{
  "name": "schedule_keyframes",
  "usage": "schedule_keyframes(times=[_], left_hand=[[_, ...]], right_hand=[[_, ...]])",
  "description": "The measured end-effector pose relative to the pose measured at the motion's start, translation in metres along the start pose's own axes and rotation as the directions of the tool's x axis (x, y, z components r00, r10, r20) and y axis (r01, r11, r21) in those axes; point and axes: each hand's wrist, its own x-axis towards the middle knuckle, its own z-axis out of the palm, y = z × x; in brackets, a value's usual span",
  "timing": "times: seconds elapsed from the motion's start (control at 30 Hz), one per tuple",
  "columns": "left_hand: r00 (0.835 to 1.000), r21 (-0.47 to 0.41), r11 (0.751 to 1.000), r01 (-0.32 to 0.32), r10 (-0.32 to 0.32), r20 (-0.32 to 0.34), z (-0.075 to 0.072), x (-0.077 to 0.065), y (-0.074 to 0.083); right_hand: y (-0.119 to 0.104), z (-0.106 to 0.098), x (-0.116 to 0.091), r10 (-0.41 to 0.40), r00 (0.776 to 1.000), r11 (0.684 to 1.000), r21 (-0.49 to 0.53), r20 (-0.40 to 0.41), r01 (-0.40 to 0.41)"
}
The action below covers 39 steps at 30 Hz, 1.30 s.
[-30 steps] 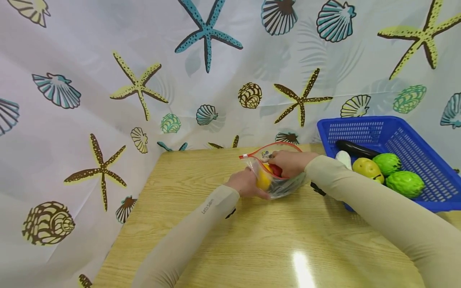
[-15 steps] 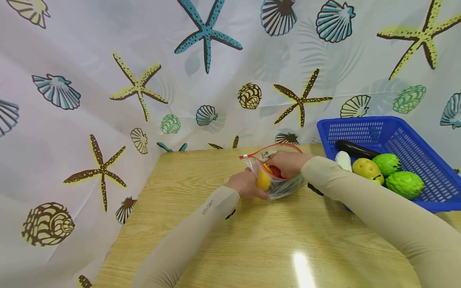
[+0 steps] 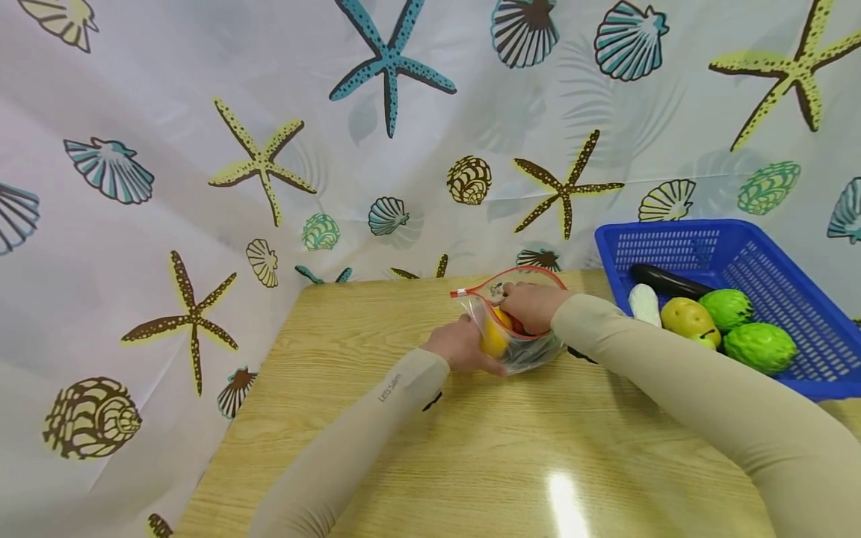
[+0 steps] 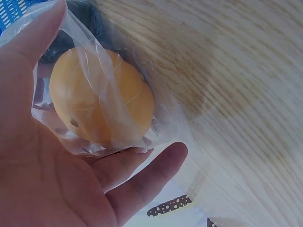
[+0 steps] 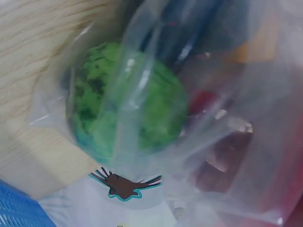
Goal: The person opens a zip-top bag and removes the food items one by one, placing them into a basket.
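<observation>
While left grip (image 3: 461, 345) curves wide round bag (image 3: 530, 354) | right grip (image 3: 534, 306) sits inside

Decent room between beige sleeves (image 3: 356, 441) on the wood-grain table (image 3: 511, 448); blue plastic basket (image 3: 669, 246) blocks the right. Right hand (image 3: 531, 305) crowds the clear red-rimmed plastic bag (image 3: 530, 356).

Grey lettering (image 3: 389, 388) on the beige left sleeve (image 3: 363, 426), just short of the cuff, runs slantwise up toward the wrist and seems to read "Lets Slim", though the second word is less crisp. On the clear plastic bag (image 3: 531, 357), within the red-edged mouth, sits a small dark print (image 3: 496, 291), too tiny to make out.
</observation>
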Motion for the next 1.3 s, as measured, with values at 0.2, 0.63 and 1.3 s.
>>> schedule_keyframes(times=[0.2, 0.63, 1.3], left_hand=[[1.0, -0.006, 1.0, -0.003, 0.003, 0.006, 0.001, 0.002, -0.001], [1.0, -0.022, 1.0, 0.016, -0.016, 0.017, 0.001, 0.001, 0.0], [0.998, -0.013, 0.999, 0.052, -0.051, 0.039, 0.001, -0.001, 0.002]], right_hand=[[-0.001, 0.002, 0.0, -0.003, 0.998, 0.999, -0.052, -0.06, 0.0], [0.002, -0.007, -0.005, -0.015, 0.996, 1.0, -0.017, -0.092, 0.014], [0.007, -0.045, -0.061, -0.013, 0.974, 0.963, 0.261, -0.225, 0.073]])
